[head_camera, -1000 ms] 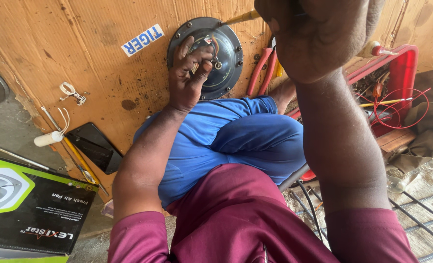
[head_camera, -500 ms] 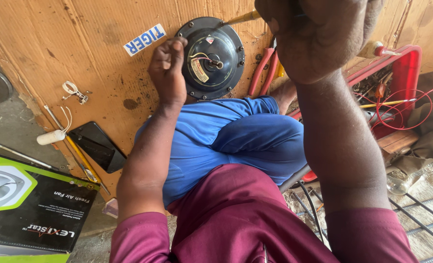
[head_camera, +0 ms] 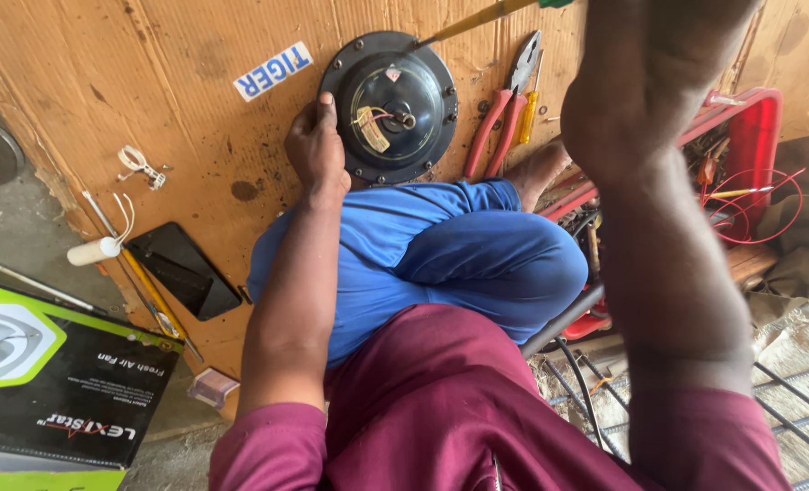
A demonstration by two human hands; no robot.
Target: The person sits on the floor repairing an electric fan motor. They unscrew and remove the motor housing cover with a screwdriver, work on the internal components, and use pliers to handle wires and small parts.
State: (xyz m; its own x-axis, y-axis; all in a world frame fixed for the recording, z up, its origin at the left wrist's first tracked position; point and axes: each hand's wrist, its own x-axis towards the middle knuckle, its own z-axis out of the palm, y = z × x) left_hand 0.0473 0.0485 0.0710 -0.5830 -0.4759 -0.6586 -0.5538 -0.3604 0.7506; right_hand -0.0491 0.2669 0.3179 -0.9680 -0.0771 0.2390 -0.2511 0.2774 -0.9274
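Observation:
A round black fan motor (head_camera: 395,136) lies on brown cardboard (head_camera: 150,109), its wires and shaft showing at the centre. My left hand (head_camera: 318,150) rests against the motor's left rim, fingers curled on the edge. My right hand (head_camera: 659,64) is raised close to the camera at the top of the view. It holds a screwdriver (head_camera: 477,20) with a yellow shaft, whose tip touches the motor's upper rim. The grip itself is partly cut off by the frame edge. My bent knee in blue trousers (head_camera: 459,255) lies just below the motor.
Red-handled pliers (head_camera: 500,123) and a small yellow tool (head_camera: 529,116) lie right of the motor. A red toolbox (head_camera: 754,127) with wires stands at right. A black phone (head_camera: 182,268), a white cylinder (head_camera: 95,250) and a green-and-black fan box (head_camera: 50,391) lie at left. A wire grille (head_camera: 786,400) is lower right.
My left hand has slid off the motor's face to its left rim, uncovering the centre. The right arm and screwdriver have stayed almost still.

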